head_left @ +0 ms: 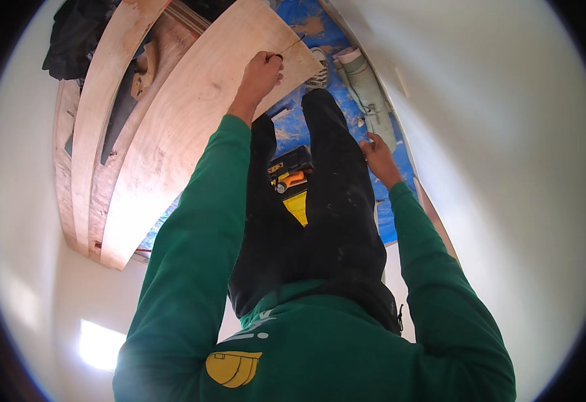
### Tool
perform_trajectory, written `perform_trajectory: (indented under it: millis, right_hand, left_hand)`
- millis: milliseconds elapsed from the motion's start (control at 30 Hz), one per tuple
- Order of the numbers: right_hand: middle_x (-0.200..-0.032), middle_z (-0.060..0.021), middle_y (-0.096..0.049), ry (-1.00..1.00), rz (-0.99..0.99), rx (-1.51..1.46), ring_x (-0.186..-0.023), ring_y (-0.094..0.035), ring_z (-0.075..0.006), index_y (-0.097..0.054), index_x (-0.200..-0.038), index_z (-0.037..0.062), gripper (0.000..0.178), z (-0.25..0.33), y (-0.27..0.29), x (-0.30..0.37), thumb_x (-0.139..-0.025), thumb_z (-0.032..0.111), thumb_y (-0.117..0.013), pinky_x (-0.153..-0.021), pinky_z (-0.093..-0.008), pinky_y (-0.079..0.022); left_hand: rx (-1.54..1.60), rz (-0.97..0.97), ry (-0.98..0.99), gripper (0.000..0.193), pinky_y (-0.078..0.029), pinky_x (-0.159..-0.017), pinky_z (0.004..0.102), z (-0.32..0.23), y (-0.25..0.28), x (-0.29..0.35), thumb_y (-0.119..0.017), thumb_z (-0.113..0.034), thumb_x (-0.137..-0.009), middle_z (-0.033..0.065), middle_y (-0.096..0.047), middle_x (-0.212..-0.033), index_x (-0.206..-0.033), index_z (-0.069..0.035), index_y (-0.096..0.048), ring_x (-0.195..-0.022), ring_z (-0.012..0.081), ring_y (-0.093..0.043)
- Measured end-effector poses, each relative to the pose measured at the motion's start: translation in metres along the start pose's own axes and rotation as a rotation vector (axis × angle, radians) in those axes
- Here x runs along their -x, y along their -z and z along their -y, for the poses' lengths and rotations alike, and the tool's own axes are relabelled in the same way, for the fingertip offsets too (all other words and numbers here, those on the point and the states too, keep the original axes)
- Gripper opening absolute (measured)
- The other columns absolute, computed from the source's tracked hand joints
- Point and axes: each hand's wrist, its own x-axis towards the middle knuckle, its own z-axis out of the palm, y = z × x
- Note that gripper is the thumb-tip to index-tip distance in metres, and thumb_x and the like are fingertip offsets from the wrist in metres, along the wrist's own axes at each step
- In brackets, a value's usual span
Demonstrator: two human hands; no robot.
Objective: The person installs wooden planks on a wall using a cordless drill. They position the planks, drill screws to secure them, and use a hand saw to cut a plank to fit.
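Observation:
Over the far right end of a large pale wooden board (192, 107), my left hand (261, 79) is closed around a thin dark object with a slender shaft (293, 45). The shaft points up and right toward the board's corner; its exact kind is too small to tell. My right hand (380, 161) hangs lower, beside my right leg and above the blue sheet. Its fingers are curled with the tips close together, and whatever they hold, if anything, does not show clearly.
More boards (82, 161) lie left, with a wooden-handled saw (144, 72) among them and dark cloth (78, 37) behind. Between my legs are an orange tool (291, 181) and a yellow piece (297, 206). A greenish roll (361, 84) lies on the blue sheet (393, 224) along the white wall (500, 167).

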Motion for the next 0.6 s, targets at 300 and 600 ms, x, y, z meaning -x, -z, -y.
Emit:
perform_trajectory:
  millis: [300,600]
  right_hand:
    - [-0.105,-0.0135,-0.076,-0.038,0.048,-0.227,-0.09,-0.072,-0.0198,-0.049,-0.159,-0.0082,0.07,0.031,-0.011,0.03,-0.107,0.033,-0.07,-0.082,-0.0372,-0.056]
    - [-0.109,-0.0169,-0.079,-0.075,0.168,-0.019,-0.091,-0.076,-0.0222,-0.045,-0.162,-0.0068,0.071,0.066,0.039,0.049,-0.108,0.032,-0.069,-0.078,-0.0363,-0.057]
  left_hand:
    - [-0.62,-0.259,-0.045,0.051,-0.055,-0.107,0.0559,0.001,0.024,0.011,-0.061,-0.037,-0.097,0.0348,-0.076,-0.121,-0.12,0.006,-0.073,-0.118,0.0516,-0.073]
    - [-0.626,-0.363,-0.009,0.043,-0.057,-0.102,0.0585,0.021,0.062,0.093,-0.061,-0.034,-0.098,0.0343,-0.077,-0.112,-0.115,0.003,-0.074,-0.111,0.0529,-0.074]
